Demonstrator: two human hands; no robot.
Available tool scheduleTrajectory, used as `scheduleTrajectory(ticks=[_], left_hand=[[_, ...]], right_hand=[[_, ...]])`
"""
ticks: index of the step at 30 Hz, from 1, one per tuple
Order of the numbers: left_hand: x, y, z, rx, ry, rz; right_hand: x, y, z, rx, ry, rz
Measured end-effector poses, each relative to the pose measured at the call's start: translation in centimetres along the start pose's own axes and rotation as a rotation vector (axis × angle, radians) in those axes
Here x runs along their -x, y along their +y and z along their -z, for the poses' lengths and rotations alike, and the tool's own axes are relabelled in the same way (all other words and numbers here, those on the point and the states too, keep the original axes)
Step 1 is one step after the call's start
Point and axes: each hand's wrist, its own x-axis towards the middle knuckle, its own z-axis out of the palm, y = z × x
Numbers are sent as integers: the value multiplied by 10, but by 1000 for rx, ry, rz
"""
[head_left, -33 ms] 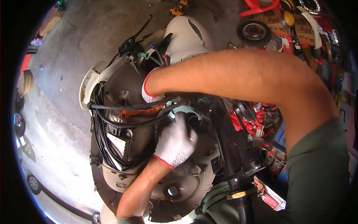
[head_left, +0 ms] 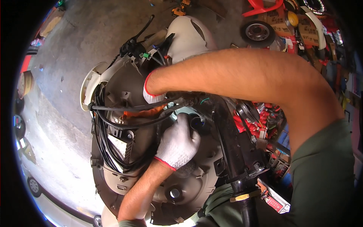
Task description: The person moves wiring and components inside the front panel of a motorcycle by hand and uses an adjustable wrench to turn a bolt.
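Head view. Both hands in white gloves with red cuffs, worked in among the parts of a partly dismantled scooter-like body. Its brown-grey inner panel (head_left: 200, 181) fills the middle, directly under the hands.

Left hand (head_left: 178, 145): comes up from the lower edge, back of the glove showing, fingers curled inward beside a dark round opening (head_left: 197, 122). Fingertips hidden; cannot tell whether they grip anything.

Right hand (head_left: 152, 97): forearm reaches across from the right, above the left hand. Only part of the glove shows, just above the black cables (head_left: 130, 108); fingers out of sight, so cannot tell if wide, narrow or holding. An orange part (head_left: 145, 112) lies just below it.

Cables loop down the panel's left side, around a pale ribbed box (head_left: 121, 146). A black frame tube (head_left: 226, 136) runs right of the left hand, brass-coloured nut (head_left: 245, 196) near its lower end. Green connector (head_left: 146, 55) beyond the right hand, near a cream shell (head_left: 191, 39).

Further off: wheel (head_left: 258, 33) and cardboard boxes (head_left: 279, 24) upper right; yellow-and-black power tool (head_left: 180, 8) on the concrete floor (head_left: 56, 94).
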Motion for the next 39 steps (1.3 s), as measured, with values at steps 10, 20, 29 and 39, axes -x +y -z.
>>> scheduleTrajectory(ticks=[10, 20, 29, 39], left_hand=[[0, 2, 1, 0, -4, 17], [-2, 3, 2, 0, -43, 18], [1, 3, 6, 17, -24, 14], [-2, 2, 0, 21, -33, -3]], right_hand=[[21, -12, 18, 238, -24, 255], [24, -3, 14, 224, 120, 337], [14, -11, 18, 221, 70, 337], [22, -3, 21, 234, -2, 304]])
